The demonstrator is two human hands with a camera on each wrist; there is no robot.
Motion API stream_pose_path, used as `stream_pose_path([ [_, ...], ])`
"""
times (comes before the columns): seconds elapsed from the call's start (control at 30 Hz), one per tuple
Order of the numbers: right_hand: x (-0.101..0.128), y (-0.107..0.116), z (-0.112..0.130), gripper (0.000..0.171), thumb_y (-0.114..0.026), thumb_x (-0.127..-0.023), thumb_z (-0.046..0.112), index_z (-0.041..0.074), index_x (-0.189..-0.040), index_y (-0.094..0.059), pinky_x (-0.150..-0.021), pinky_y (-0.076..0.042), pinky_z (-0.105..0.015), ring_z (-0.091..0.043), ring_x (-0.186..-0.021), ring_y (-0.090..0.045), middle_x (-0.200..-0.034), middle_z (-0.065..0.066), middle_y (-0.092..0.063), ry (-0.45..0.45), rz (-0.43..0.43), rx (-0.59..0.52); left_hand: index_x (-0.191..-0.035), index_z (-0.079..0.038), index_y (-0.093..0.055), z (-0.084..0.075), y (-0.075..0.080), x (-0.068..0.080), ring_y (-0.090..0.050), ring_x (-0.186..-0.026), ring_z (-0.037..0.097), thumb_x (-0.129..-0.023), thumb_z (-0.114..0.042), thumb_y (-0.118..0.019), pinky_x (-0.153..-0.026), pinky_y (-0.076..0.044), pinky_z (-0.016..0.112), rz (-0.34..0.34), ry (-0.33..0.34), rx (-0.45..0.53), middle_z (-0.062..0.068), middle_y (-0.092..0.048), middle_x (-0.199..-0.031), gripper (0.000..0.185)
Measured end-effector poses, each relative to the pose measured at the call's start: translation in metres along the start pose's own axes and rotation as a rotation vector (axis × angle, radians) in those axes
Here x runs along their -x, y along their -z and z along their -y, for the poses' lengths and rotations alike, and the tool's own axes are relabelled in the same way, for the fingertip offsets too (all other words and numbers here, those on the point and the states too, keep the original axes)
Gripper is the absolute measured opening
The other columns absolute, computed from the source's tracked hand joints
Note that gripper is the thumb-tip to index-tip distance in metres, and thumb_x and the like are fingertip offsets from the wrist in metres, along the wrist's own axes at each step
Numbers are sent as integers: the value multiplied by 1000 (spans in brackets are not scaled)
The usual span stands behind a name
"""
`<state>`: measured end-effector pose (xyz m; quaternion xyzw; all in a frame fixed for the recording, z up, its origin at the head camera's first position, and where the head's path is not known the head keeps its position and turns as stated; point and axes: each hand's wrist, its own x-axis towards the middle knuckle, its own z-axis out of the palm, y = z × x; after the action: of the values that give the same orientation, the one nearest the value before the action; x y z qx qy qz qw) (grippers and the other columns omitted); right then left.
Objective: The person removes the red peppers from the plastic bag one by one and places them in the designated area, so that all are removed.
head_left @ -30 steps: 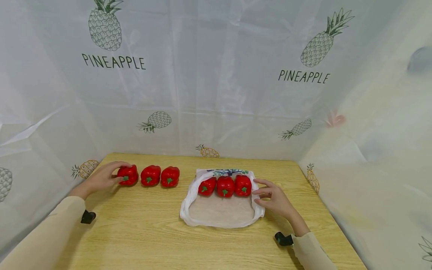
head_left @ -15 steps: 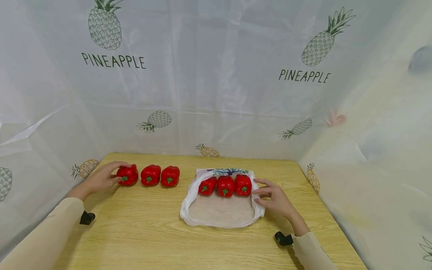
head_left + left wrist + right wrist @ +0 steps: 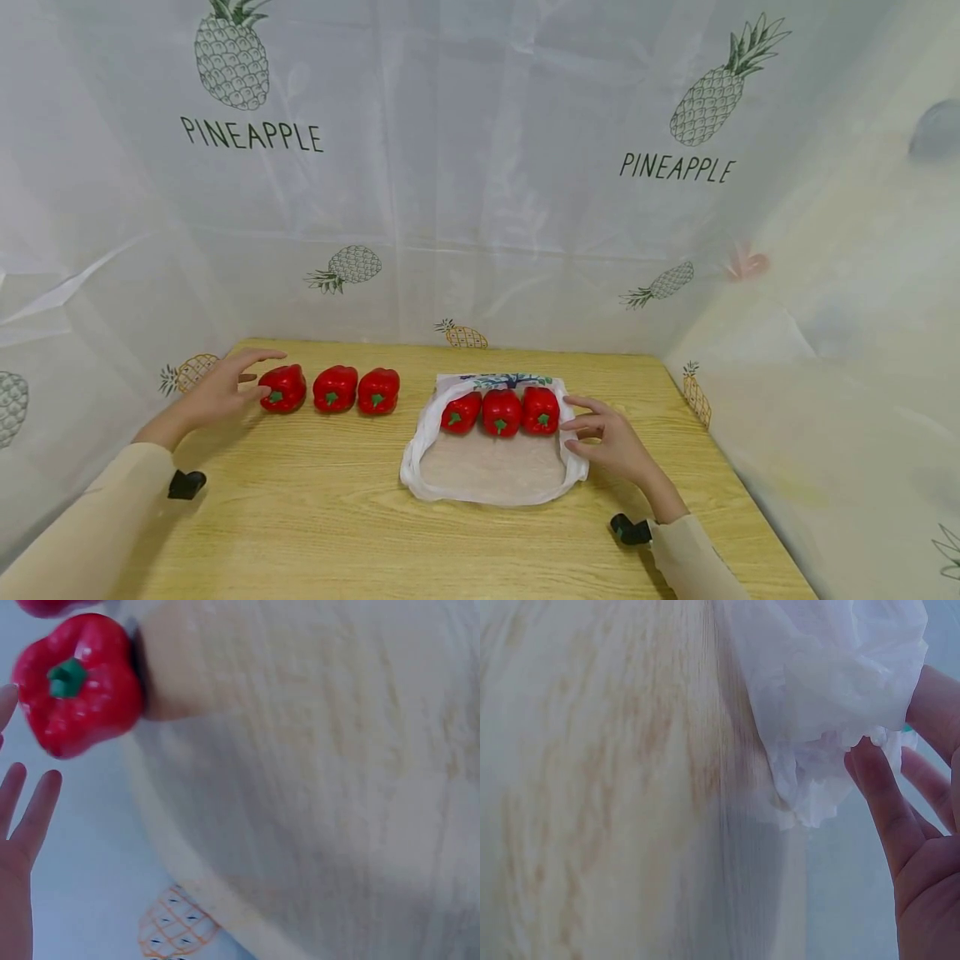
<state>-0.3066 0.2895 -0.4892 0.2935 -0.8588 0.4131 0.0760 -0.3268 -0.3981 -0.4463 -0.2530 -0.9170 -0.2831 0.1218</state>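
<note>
1. A person's left hand [image 3: 213, 396] reaches to the leftmost pepper [image 3: 283, 388] on a wooden table [image 3: 315, 500], fingers spread and not wrapped round it. The thumb tip lies at the pepper's near side; whether it touches, the views do not settle.
2. Two more peppers [image 3: 335, 389] lie in the same row, just to its right, stem ends toward the viewer.
3. The right hand [image 3: 611, 442] rests its bent fingers against the right edge of a white bag [image 3: 423, 433]; whether they pinch the plastic cannot be told.
4. Three peppers [image 3: 501, 414] sit side by side in the bag's open mouth.
5. The skins look glossy, probably firm and a little slippery, the weight likely light. The best hold would seem to be thumb and fingers across the lobed sides, clear of the green stem [image 3: 67, 678].
6. The bag looks thin, limp and easily torn; its thick rolled rim seems the safest place to take hold.
</note>
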Motion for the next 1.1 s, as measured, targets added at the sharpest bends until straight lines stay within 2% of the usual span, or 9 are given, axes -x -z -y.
stream_pose_path([
  [0.2,-1,0,-1,23,-86,-88,3,6,-111,-83,-88,-64,-38,-31,-115,-71,-153,-18,-56,-3,4,11,-150,-12,-57,-15,2,-10,-54,-128,39,-91,0,-82,-92,-59,56,-49,-77,-76,19,-55,-149,66],
  [0.37,-1,-1,-4,23,-86,-88,4,6,-112,-83,-88,-64,-37,-35,-118,-69,-153,-17,-56,1,6,11,-147,-14,-61,-40,2,-22,-62,-123,37,-86,1,-86,-86,-63,51,-90,-151,-124,15,-61,-147,67],
  [0.53,-1,0,-4,24,-86,-88,3,6,-112,-83,-89,-64,-40,-40,-122,-67,-153,-18,-56,3,7,-7,-143,-16,-64,-66,-5,-32,-67,-120,33,-83,-1,-89,-90,-63,49,-126,-212,-146,11,-64,-144,67],
  [0.7,0,0,-4,24,-86,-88,3,7,-112,-83,-88,-64,-43,-42,-123,-66,-152,-18,-56,14,3,-17,-140,-10,-64,-88,-19,-43,-66,-121,30,-82,2,-89,-87,-64,40,-92,-302,-66,14,-61,-145,64],
  [0.83,0,-1,-1,24,-86,-88,3,8,-111,-83,-87,-64,-43,-39,-119,-69,-152,-18,-57,20,-2,-10,-139,-11,-66,-108,-32,-52,-62,-128,30,-82,-3,-91,-94,-62,45,-85,-357,-69,11,-61,-146,63],
  [0.93,0,0,1,24,-86,-88,3,7,-111,-83,-87,-64,-42,-38,-117,-70,-152,-18,-57,22,-3,-3,-139,-13,-66,-122,-43,-59,-63,-128,30,-81,-6,-92,-97,-60,48,-77,-380,-61,10,-62,-146,63],
  [1.1,-1,0,2,23,-85,-88,0,2,-111,-82,-88,-64,-44,-40,-117,-69,-152,-21,-56,17,-3,2,-142,-12,-65,-146,-62,-70,-68,-121,24,-86,-10,-89,-95,-62,46,-10,-386,34,8,-61,-148,60],
])
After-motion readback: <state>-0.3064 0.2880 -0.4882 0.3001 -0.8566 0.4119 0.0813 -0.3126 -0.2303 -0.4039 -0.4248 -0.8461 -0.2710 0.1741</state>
